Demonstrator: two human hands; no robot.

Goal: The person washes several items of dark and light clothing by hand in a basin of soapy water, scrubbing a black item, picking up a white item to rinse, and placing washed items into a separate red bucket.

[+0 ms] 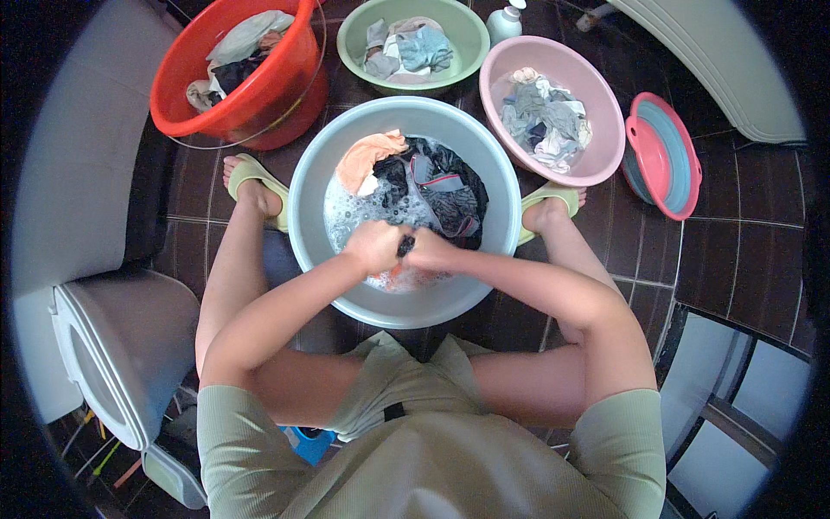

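Observation:
Both my hands meet over the near half of a large light-blue basin (pixel 303 188). My left hand (pixel 376 246) and my right hand (pixel 429 249) are closed as fists, knuckles together, on a small dark cloth (pixel 406 245); most of it is hidden inside the fingers. Sudsy water (pixel 347 211) fills the basin's bottom. In it lie a peach cloth (pixel 364 159) at the far left and a dark patterned garment (pixel 454 204) with grey and red trim at the right. Below my fists, an orange-red cloth (pixel 415 277) shows through the foam.
Beyond the basin stand a red bucket (pixel 305 97), a green basin (pixel 476 39) and a pink basin (pixel 603 156), all holding clothes. A pump bottle (pixel 504 26) is behind them. A collapsible pink-and-blue basin (pixel 671 156) leans at right. A lidded grey bin (pixel 139 324) is at left.

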